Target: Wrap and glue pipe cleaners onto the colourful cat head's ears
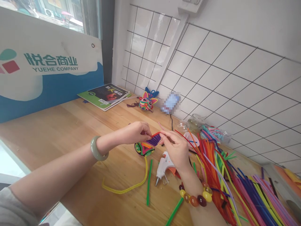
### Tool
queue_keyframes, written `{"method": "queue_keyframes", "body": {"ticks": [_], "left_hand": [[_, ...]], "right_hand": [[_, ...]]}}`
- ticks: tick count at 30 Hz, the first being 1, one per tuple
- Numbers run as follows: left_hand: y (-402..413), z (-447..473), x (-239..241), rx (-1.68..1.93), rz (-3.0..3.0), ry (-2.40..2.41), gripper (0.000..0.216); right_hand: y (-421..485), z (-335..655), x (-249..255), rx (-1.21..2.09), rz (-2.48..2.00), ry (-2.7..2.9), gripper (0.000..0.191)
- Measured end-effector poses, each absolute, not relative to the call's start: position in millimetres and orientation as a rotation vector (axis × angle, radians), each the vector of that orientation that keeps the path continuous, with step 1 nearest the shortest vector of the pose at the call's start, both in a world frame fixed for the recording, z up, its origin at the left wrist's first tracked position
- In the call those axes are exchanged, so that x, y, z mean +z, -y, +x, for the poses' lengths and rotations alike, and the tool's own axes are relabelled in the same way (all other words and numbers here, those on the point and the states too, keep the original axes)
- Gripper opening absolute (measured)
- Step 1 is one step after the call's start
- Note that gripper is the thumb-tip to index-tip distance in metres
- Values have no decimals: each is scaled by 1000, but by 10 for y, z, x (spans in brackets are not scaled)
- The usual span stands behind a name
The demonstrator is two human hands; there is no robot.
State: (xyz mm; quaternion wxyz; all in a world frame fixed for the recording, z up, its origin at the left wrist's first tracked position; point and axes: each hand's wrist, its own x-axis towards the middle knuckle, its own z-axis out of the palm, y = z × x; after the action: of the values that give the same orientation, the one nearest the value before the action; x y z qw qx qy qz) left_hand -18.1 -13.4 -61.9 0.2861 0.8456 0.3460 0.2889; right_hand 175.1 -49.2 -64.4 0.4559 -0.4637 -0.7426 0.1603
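Between them, my left hand and my right hand pinch a short red pipe cleaner, one at each end. Just below it is a ribbed purple piece, partly hidden by my fingers; whether either hand touches it I cannot tell. A rounded, multicoloured pipe-cleaner piece in green, black, pink and orange lies under my hands. From near it a yellow pipe cleaner curves across the wood. A white glue gun rests beside my right wrist, nozzle towards me.
Green pipe cleaner lengths lie near the front. Bundles of coloured pipe cleaners cover the right side. Along the wall stand a finished-looking colourful animal figure, a blurred-out phone-like object and clear containers. Books lie at back left.
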Motion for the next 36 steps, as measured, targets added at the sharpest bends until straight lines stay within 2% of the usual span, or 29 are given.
{"method": "queue_keyframes", "body": {"ticks": [14,24,36], "left_hand": [[82,-227,-649,678,2041,-881,17],[63,-242,-687,647,2016,-880,20],[91,-221,-694,662,1937,-906,21]], "right_hand": [[522,1703,-625,553,-1237,1758,14],[503,1761,-577,699,-1249,1769,22],[514,1774,-573,749,-1241,1768,21]]}}
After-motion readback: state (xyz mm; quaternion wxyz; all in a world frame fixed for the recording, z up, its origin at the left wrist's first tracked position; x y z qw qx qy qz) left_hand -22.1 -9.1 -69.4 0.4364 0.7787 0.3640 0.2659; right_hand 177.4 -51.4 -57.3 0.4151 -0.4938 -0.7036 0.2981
